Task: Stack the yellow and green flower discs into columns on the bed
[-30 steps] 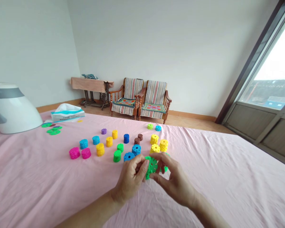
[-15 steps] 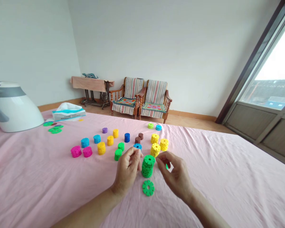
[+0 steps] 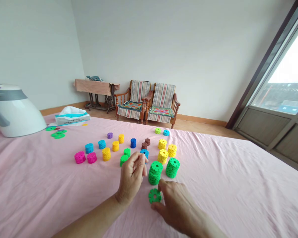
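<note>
A pink cloth (image 3: 238, 185) covers the surface, with several short stacks of coloured toothed discs on it. My left hand (image 3: 132, 178) hovers with curled fingers just left of a green disc stack (image 3: 155, 173); I see nothing in it. A second green stack (image 3: 173, 167) stands to the right. My right hand (image 3: 178, 208) pinches a single flat green disc (image 3: 155, 195) lying on the cloth in front of the stacks. Yellow stacks (image 3: 163, 156), blue (image 3: 144, 153), pink (image 3: 79, 157) and other stacks stand behind.
A white kettle (image 3: 13, 110) sits at the far left, with a tissue pack (image 3: 72, 117) and flat green discs (image 3: 57, 135) near it. Two striped wooden chairs (image 3: 149, 104) and a small table (image 3: 96, 87) stand by the back wall. A window (image 3: 283, 86) is on the right.
My right hand dropped from beside the green stack to the single green disc on the cloth, uncovering the second green stack. My left hand eased slightly away from the stack.
</note>
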The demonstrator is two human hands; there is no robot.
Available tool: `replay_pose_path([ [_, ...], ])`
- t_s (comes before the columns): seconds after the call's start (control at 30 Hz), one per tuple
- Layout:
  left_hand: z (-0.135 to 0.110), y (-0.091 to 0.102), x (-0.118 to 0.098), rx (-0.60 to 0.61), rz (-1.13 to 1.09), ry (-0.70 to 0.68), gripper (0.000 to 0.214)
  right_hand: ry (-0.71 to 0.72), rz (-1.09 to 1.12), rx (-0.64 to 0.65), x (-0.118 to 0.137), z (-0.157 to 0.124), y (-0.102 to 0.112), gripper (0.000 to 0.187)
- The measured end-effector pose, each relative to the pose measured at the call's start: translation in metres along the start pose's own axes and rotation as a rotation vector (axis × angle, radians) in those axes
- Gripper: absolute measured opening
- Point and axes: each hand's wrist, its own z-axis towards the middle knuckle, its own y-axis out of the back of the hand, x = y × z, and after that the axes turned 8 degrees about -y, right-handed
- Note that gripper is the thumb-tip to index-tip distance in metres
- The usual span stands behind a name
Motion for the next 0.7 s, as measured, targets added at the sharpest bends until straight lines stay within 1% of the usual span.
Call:
replay_pose_path([
  [0.07, 0.000, 0.000, 0.000, 0.026, 0.018, -0.007, 0.030, -0.038, 0.084, 0.009, -0.002, 0.003, 0.000, 0.021],
  [0.13, 0.000, 0.000, 0.001, 0.077, 0.045, -0.018, 0.030, -0.042, 0.235, 0.077, -0.004, 0.007, 0.004, 0.014],
  [0.23, 0.000, 0.000, 0.002, 0.188, 0.097, -0.060, 0.032, -0.006, 0.600, 0.266, -0.010, 0.013, 0.012, 0.014],
  [0.27, 0.000, 0.000, 0.003, 0.234, 0.116, -0.085, 0.032, 0.004, 0.728, 0.293, -0.011, 0.015, 0.015, 0.013],
  [0.3, 0.000, 0.001, 0.003, 0.283, 0.135, -0.109, 0.032, 0.007, 0.842, 0.289, -0.013, 0.017, 0.017, 0.013],
  [0.33, 0.000, 0.000, 0.002, 0.325, 0.155, -0.133, 0.031, 0.009, 0.931, 0.261, -0.014, 0.018, 0.019, 0.015],
  [0.4, 0.000, 0.000, 0.002, 0.379, 0.181, -0.148, 0.031, 0.015, 1.028, 0.175, -0.016, 0.020, 0.021, 0.020],
  [0.47, 0.000, -0.002, 0.001, 0.367, 0.152, -0.099, 0.033, 0.031, 1.046, 0.064, -0.016, 0.020, 0.021, 0.020],
  [0.53, 0.000, -0.003, 0.001, 0.327, 0.075, -0.010, 0.034, 0.106, 0.962, -0.092, -0.014, 0.020, 0.020, 0.015],
  [0.57, 0.001, -0.003, 0.001, 0.312, 0.034, 0.033, 0.034, 0.164, 0.888, -0.178, -0.012, 0.019, 0.019, 0.019],
  [0.6, 0.001, -0.003, 0.001, 0.301, 0.000, 0.068, 0.035, 0.226, 0.805, -0.252, -0.011, 0.019, 0.018, 0.026],
  [0.63, 0.001, -0.003, 0.000, 0.293, -0.026, 0.096, 0.036, 0.282, 0.724, -0.309, -0.010, 0.019, 0.017, 0.033],
  [0.7, 0.002, -0.003, -0.001, 0.282, -0.058, 0.135, 0.038, 0.352, 0.609, -0.386, -0.007, 0.018, 0.015, 0.038],
])
